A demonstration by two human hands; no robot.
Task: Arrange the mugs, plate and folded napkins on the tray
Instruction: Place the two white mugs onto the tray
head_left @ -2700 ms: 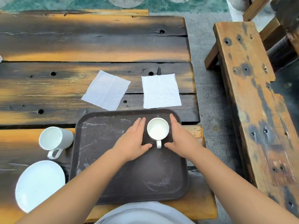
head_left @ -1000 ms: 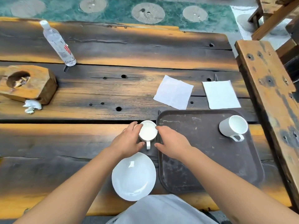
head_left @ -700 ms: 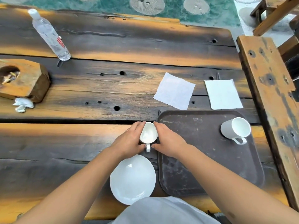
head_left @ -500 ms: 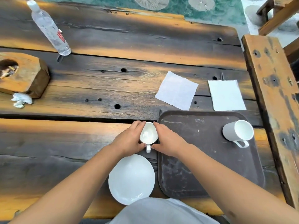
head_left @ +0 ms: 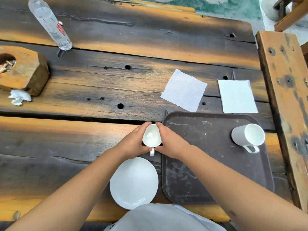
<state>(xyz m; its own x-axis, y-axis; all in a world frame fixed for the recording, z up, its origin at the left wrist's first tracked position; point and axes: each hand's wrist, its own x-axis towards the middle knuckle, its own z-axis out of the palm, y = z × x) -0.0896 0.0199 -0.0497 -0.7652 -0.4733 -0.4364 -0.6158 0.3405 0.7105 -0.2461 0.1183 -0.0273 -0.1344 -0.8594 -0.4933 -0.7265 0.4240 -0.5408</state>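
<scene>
Table [head_left: 100, 139]: both hands still grip mug [head_left: 152, 136], unmoved.

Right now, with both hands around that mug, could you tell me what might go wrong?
1. The held mug sits just left of the tray; it could catch the raised rim.
2. The plate lies under the left forearm and could get knocked.
3. The other mug stands near the tray's right edge.

Dark brown rectangular tray [head_left: 208, 165], scuffed, flat on the wooden table. White mug [head_left: 248, 137] upright near tray's far right corner, handle toward the viewer. Second white mug [head_left: 152, 135] just left of tray's far left corner, cupped between both hands. White plate [head_left: 133, 182] beside tray's near left edge. Two white napkins [head_left: 184, 92] [head_left: 237, 96] flat beyond tray's far edge.
</scene>
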